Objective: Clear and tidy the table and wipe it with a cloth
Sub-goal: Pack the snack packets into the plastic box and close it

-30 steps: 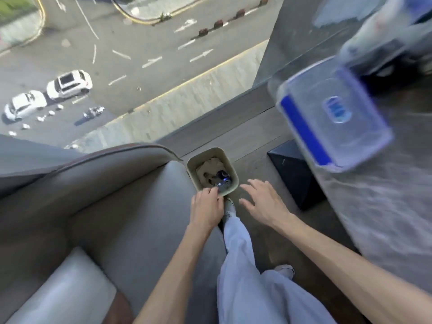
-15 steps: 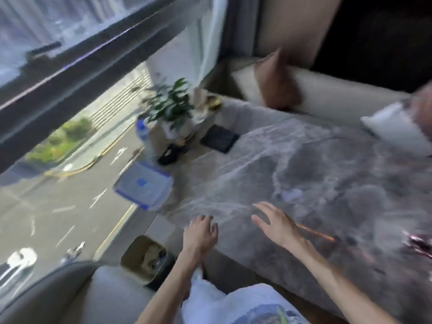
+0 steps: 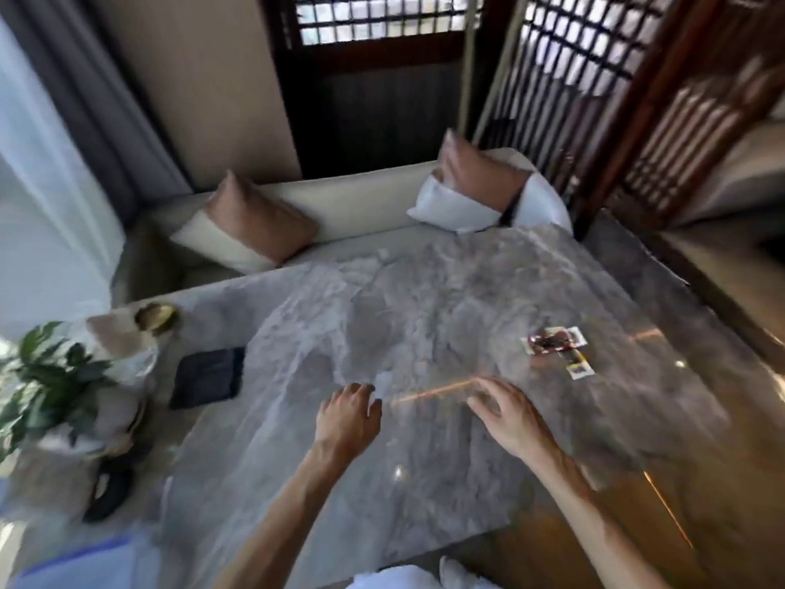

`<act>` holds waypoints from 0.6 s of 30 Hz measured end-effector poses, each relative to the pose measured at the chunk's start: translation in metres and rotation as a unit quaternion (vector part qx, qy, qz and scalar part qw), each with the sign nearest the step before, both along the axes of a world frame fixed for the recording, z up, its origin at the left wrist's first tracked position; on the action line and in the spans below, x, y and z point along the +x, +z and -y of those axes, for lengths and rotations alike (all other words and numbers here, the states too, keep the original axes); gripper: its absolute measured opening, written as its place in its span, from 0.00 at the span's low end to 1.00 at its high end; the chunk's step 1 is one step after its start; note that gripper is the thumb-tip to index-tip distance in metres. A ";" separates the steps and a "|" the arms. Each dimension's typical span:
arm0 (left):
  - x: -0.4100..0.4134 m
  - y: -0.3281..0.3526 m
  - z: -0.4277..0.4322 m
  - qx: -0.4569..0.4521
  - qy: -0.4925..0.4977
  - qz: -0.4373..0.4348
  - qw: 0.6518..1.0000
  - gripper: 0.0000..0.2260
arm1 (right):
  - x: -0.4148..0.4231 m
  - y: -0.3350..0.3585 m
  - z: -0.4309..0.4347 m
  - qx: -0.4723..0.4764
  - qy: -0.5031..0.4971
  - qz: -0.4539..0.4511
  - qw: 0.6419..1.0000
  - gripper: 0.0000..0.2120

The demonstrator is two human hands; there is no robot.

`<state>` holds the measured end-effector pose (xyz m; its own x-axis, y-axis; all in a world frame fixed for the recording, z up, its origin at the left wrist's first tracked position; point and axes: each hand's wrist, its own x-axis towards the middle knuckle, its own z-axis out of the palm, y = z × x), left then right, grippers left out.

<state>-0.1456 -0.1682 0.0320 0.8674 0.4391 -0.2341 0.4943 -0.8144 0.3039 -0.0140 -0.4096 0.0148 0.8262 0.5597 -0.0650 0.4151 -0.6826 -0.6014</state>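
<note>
A grey marble table (image 3: 424, 482) fills the middle of the view. My left hand (image 3: 346, 418) hovers over its centre with loosely curled fingers, holding nothing. A small white scrap (image 3: 383, 382) lies just beyond its fingertips. My right hand (image 3: 507, 416) is spread above the table to the right, fingers relaxed. A torn snack wrapper (image 3: 552, 342) lies further right with a smaller wrapper piece (image 3: 580, 368) beside it. No cloth is in view.
At the table's left edge stand a potted plant (image 3: 46, 376), a dark square coaster (image 3: 208, 377), a brass dish (image 3: 155, 316) and a black ring-shaped object (image 3: 106, 491). A cream bench with cushions (image 3: 255, 223) runs behind the table. A wooden lattice screen (image 3: 637, 121) stands at right.
The view has swung from the bin by the window up and right onto the table. Both hands moved from above the bin to over the table's centre, still holding nothing.
</note>
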 end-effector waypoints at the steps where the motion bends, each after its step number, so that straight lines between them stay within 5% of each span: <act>1: 0.004 -0.002 0.000 -0.003 -0.015 0.000 1.000 0.18 | -0.004 -0.002 0.007 -0.004 -0.017 -0.001 1.000 0.18; 18: 0.042 -0.017 0.002 -0.027 -0.100 0.008 0.995 0.18 | -0.012 0.002 0.018 -0.031 -0.105 -0.006 0.994 0.18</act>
